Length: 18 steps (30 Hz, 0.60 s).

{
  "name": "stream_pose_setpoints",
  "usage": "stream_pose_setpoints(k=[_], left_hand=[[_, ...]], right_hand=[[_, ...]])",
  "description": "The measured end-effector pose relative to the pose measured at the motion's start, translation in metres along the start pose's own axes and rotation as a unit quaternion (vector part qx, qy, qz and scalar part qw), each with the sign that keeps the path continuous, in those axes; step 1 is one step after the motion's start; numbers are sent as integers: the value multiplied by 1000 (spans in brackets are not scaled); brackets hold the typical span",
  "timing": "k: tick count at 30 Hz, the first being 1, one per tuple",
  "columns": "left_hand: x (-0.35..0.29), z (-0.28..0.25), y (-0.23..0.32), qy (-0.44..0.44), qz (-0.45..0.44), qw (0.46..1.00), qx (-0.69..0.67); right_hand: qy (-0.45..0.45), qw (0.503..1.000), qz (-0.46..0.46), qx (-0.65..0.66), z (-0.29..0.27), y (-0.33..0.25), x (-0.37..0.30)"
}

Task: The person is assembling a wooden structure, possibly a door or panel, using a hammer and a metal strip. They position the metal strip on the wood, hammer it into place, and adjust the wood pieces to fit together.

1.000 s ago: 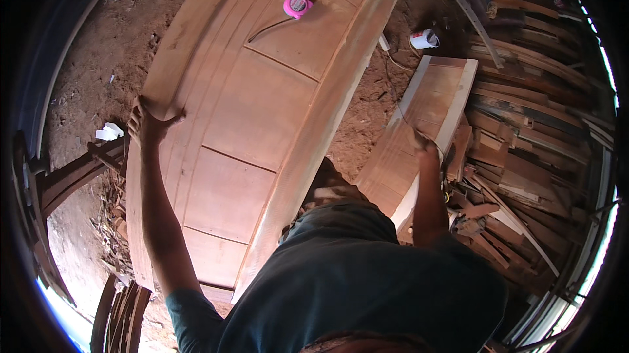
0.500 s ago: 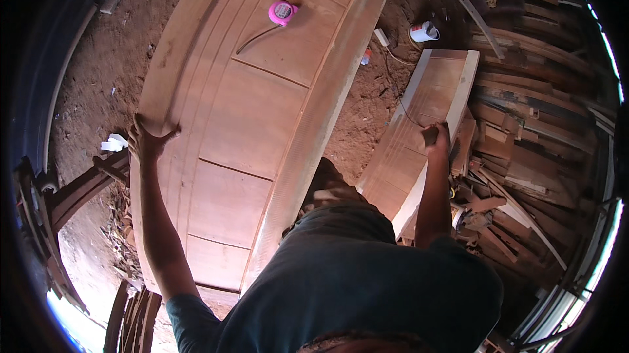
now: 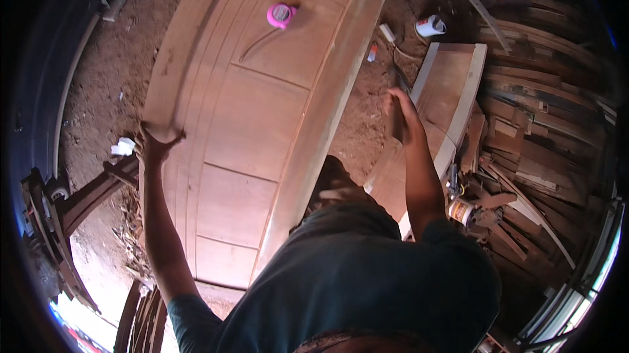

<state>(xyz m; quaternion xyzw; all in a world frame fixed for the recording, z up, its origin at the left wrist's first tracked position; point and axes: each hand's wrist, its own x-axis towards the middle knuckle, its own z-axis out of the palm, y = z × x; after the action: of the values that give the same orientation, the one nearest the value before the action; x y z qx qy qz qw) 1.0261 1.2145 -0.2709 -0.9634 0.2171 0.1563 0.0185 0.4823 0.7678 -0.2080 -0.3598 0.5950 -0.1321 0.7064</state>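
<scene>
A large reddish-brown wooden door panel (image 3: 239, 127) with grooved panels and one curved side lies before me. My left hand (image 3: 156, 146) grips its curved outer edge, thumb spread over the face and fingers at the rim. My right hand (image 3: 405, 107) is raised to the right of the door, apart from it. It is closed on a small brown block (image 3: 397, 122), blurred, whose exact kind I cannot make out. A pink tape measure (image 3: 281, 16) rests on the door's upper part, beside a thin dark curved strip (image 3: 259, 43).
A narrower panelled wooden piece (image 3: 445, 84) leans at the right, with a white can (image 3: 430, 26) beyond it. Stacked boards and offcuts (image 3: 537, 123) fill the right side. A wooden support (image 3: 98, 189) and a dark vehicle (image 3: 39, 91) stand at the left.
My right hand has swung left and forward with the brown block, away from the narrower panel. My left hand stays on the door's edge. The view has shifted slightly.
</scene>
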Motion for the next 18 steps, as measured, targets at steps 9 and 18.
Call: stream_pose_setpoints(k=[9, 18], left_hand=[[150, 0, 64, 8, 66, 990, -123], [232, -38, 202, -60, 106, 984, -131]], right_hand=[[102, 983, 32, 149, -165, 12, -12], [69, 981, 11, 180, -33, -142, 165]])
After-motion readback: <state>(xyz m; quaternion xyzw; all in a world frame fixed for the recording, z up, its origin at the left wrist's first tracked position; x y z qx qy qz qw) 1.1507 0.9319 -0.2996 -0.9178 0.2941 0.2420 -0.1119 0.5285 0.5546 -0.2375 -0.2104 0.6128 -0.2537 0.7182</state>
